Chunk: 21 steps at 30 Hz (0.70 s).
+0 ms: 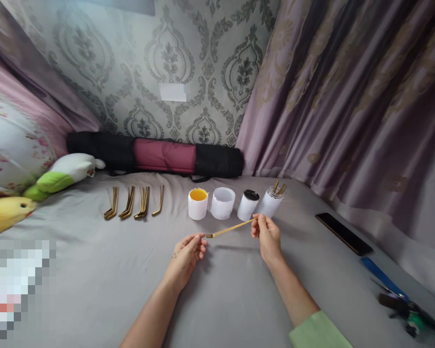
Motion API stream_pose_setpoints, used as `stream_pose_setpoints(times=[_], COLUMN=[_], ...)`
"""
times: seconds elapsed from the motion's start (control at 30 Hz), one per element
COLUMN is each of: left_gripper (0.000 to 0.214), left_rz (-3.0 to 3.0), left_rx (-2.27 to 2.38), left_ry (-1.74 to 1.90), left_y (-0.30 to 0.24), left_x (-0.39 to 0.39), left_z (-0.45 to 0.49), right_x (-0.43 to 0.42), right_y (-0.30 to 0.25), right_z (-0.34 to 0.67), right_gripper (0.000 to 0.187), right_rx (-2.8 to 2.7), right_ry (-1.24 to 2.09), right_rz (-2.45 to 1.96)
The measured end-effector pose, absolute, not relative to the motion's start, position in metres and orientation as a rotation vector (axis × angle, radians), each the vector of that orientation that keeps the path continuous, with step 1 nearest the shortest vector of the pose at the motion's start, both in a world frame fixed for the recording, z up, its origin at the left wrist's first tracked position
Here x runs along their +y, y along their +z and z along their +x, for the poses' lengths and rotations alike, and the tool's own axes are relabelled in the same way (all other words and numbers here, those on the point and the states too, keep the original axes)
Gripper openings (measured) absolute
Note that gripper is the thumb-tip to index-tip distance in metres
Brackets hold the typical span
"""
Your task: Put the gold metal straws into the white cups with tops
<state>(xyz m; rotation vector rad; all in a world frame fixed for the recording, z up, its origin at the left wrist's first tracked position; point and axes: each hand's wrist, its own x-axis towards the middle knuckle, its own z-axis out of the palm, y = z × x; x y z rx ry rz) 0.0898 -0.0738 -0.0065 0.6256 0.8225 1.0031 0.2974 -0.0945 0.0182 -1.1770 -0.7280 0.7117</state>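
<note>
A thin gold-coloured bent straw (234,227) is stretched between my two hands above the grey sheet. My right hand (268,237) pinches its long end between thumb and fingers. At the short bent end, the thumb and forefinger of my left hand (186,253) are closed on its tip. Just beyond stand a white cup with a yellow inside (197,208), a plain white cup (223,208), a white-wrapped can with a dark top (247,207) and a white-wrapped jar (270,204) with several gold straws in it.
Bundles of bent gold straws (142,205) lie to the left. Behind is a black and maroon roll bag (165,155). Plush toys (67,171) sit at the left. A black phone (344,233) and blue-handled tool (384,278) lie at the right.
</note>
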Motion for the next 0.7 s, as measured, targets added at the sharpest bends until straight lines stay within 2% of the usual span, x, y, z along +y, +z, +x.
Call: stream_pose_setpoints(times=[0.7], left_gripper=[0.015], left_rz=[0.498], left_rx=[0.801], left_ry=[1.017], left_y=[-0.006], left_x=[-0.069], left_z=[0.083], right_x=[-0.122], right_y=[0.098], right_z=[0.378], right_gripper=[0.032], right_rx=[-0.738], right_ry=[0.353], right_rz=[-1.201])
